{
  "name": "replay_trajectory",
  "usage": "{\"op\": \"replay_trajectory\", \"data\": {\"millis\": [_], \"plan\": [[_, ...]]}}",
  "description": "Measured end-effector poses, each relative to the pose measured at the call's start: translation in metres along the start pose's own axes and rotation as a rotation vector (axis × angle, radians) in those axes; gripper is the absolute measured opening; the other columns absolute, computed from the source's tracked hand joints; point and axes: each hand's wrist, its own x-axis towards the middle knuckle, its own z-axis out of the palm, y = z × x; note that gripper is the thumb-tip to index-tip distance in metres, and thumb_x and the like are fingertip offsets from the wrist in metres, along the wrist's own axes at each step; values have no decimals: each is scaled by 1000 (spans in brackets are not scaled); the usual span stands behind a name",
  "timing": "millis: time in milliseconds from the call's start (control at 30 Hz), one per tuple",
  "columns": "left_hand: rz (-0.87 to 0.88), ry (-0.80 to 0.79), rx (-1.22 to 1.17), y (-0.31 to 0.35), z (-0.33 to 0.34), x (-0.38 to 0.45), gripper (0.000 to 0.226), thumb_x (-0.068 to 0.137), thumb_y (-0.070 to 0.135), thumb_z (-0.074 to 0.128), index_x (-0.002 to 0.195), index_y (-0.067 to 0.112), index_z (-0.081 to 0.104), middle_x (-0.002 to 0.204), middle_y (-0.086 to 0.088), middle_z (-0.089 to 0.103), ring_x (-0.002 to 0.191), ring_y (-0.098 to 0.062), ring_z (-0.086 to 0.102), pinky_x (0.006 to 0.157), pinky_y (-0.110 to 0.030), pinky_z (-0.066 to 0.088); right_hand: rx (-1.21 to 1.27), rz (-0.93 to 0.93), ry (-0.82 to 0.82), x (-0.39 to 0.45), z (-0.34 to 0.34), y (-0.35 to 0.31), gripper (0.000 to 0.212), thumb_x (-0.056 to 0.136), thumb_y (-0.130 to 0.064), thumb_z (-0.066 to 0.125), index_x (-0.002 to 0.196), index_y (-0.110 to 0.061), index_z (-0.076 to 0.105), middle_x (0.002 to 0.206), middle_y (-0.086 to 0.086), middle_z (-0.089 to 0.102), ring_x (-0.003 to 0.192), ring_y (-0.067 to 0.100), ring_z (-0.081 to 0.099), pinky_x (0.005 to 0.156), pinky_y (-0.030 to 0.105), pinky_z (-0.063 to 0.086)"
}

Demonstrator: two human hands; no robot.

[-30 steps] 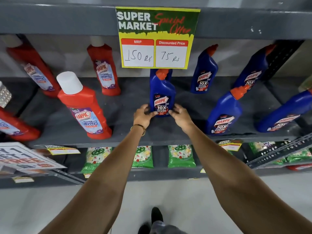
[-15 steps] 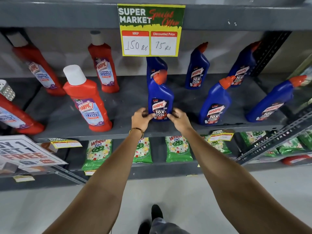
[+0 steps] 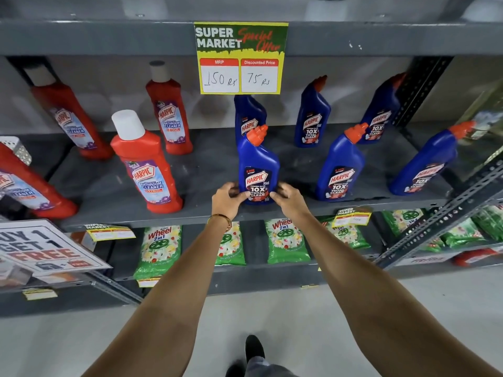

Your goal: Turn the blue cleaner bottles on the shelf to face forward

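Several blue cleaner bottles with orange caps stand on the grey shelf (image 3: 206, 170). The front middle blue bottle (image 3: 257, 161) stands upright with its label towards me. My left hand (image 3: 227, 200) grips its base on the left and my right hand (image 3: 288, 198) grips it on the right. Another blue bottle (image 3: 249, 112) stands right behind it, partly hidden. More blue bottles stand at the front right (image 3: 340, 167), far right (image 3: 427, 164), back middle (image 3: 313, 115) and back right (image 3: 381, 112), all with labels showing.
Red bathroom cleaner bottles (image 3: 147, 164) fill the shelf's left half. A yellow price sign (image 3: 241, 58) hangs from the shelf above. Green detergent packs (image 3: 158, 248) lie on the lower shelf. A "buy 1 get 1 free" sign (image 3: 46, 248) sticks out at lower left.
Both hands stay on the front middle blue bottle, which has come a little towards the shelf's front edge. My head has pulled back, showing more of the shelf.
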Motion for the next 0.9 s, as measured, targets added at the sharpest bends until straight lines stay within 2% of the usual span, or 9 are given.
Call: {"op": "replay_trajectory", "data": {"millis": [100,267,533,800,900], "plan": [[1,0,-8,-1,-1,-3,42,78,20,70,115,5,57,113,-15,66,96,-16,59,83,-24,45,10,12,-6,-2,0,0,29,88,-13,56,117,-7,56,120,13,65,111,22,59,100,39,46],[-1,3,-9,-2,-1,-6,41,77,19,70,114,5,57,113,-15,66,92,-13,56,83,-25,46,10,25,-17,-5,-1,-1,29,89,-14,56,117,-9,56,121,12,64,111,19,58,99,36,46],[-10,-3,-1,-2,-1,-7,41,78,20,70,114,5,57,114,-15,66,91,-13,56,83,-26,46,-5,42,-35,-6,-2,-5,34,90,-15,54,123,-8,53,125,12,62,116,21,56,101,39,45],[-13,1,-8,-2,0,-8,43,77,20,71,114,6,57,113,-14,66,92,-14,57,82,-26,46,-10,51,-55,-6,-3,-4,34,89,-14,55,123,-8,52,125,12,61,115,20,56,95,31,45],[-4,-2,-19,-2,-1,-13,45,75,17,73,115,6,57,112,-14,67,92,-14,58,82,-25,46,-26,76,-57,-8,-4,-6,41,87,-11,58,126,-5,49,128,14,59,118,23,54,100,33,43]]}}
